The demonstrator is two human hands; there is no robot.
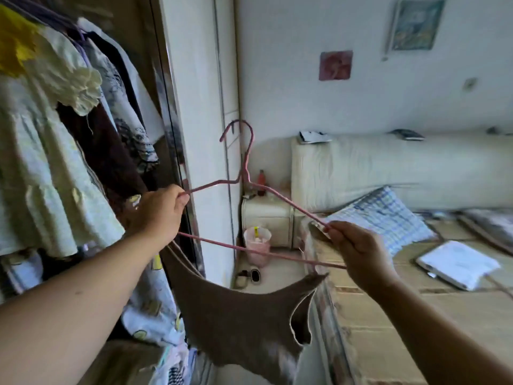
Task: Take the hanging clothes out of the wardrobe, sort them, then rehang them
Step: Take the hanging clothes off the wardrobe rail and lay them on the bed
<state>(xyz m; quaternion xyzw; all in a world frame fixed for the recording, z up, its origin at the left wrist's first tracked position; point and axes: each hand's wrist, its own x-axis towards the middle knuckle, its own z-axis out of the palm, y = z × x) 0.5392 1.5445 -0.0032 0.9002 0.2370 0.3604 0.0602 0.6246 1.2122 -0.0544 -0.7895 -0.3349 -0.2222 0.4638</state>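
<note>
Bedroom. White plaster wall [305,87] with two small pictures, one pinkish [336,65], one blue-green and framed [416,25]. Bed [416,315] on the right: flat top surface, tan woven mat with a block pattern. Cream padded headboard [388,168], wrinkled upholstery. Blue-and-white checked pillow [383,215] leans against it. A flat white rectangular item [458,263] lies on the mat; laptop or folder, can't tell.

In the corner, a cream nightstand [266,218] with rounded edges and a red bottle [261,179] upright on top. Pink translucent bin [256,243] on the floor just in front of it, a pair of small shoes [248,275] beside that.

Open wardrobe [163,79] on the left, dark glossy frame. Clothes hang inside, packed together: pale ruffled dress [41,162], dark maroon garment [105,151], white printed top [130,129].

The task item is out of the wardrobe, held in the air between wardrobe and bed: a thin pink wire hanger [245,166], hook up, tilted. Left hand [161,215] has its fingers curled tight round the hanger's left end. Right hand [358,251] pinches the right end between thumb and fingers. A brown knit tank top [241,315] sags below the lower bar, soft and matte, neckline drooping in a curve, armhole gaping on the right. Its strap ends run up to both hands; whether they are on the wire can't be seen.
</note>
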